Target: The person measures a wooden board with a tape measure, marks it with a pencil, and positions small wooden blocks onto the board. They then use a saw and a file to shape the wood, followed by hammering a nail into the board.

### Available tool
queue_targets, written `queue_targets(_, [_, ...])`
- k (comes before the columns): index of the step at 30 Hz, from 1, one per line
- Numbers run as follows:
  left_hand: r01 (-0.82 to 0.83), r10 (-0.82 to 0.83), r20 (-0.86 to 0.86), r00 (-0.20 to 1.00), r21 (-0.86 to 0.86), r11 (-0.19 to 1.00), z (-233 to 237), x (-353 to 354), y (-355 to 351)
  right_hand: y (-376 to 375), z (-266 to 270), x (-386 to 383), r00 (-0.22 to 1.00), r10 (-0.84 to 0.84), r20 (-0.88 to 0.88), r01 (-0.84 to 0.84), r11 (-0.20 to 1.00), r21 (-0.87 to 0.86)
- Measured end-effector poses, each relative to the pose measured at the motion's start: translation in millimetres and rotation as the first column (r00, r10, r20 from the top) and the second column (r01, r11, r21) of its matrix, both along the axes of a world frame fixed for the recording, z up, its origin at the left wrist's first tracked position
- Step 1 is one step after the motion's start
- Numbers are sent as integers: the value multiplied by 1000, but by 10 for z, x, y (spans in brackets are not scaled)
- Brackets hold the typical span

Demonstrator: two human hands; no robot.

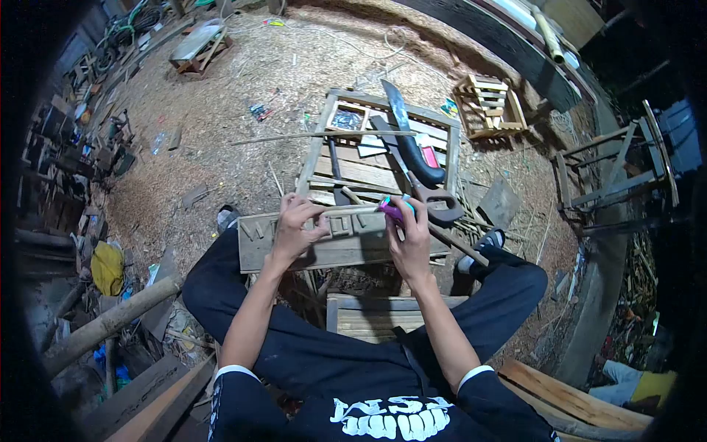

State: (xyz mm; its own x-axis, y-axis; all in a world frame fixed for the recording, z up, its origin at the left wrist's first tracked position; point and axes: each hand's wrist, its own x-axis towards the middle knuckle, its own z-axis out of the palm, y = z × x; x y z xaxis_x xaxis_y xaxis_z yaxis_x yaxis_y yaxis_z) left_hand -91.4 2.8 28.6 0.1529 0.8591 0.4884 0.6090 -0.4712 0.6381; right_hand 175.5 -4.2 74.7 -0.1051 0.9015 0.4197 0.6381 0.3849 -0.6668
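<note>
A wooden board (340, 255) with small wood pieces along its upper part lies across in front of my knees. Over its left half is my left hand (298, 225), thumb and fingers pinched at one end of a thin pale strip (355, 211). The strip runs along the board's far edge to my right hand (407, 239), whose fingers are closed around a small purple and teal object (394, 211); its kind is unclear. Just beyond, a handsaw (436, 201) and a machete (420, 158) with a black handle rest on a slatted wooden table (319, 151).
A small wooden box (359, 112) and a pink item (429, 155) sit on the table. Beyond it lies a slatted crate (492, 110). A wooden chair frame (615, 173) stands right, a low stool (199, 46) far left. Shavings cover the ground; a pole (110, 324) juts in at left.
</note>
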Motion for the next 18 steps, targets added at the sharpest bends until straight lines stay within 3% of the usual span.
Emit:
queue_targets(2, [-150,150,2,989,-1,989,-5,-154,-36,152,-47,-127,1000,-14,9,13,995,95])
queue_targets(6, [-334,337,25,941,-80,939,-157,-415,-116,425,-336,-306,997,8,79,-7,1000,-2])
queue_targets(11, [-339,339,-9,941,-63,939,-215,-416,-146,632,-488,-414,983,0,185,-1,1000,6])
queue_targets(13, [-358,359,-49,932,23,933,-204,-385,-82,616,-513,-422,975,-12,223,16,1000,-18])
queue_targets(18, [-393,393,-27,919,-18,919,-101,-368,30,503,-525,-373,985,14,172,-1,997,-73])
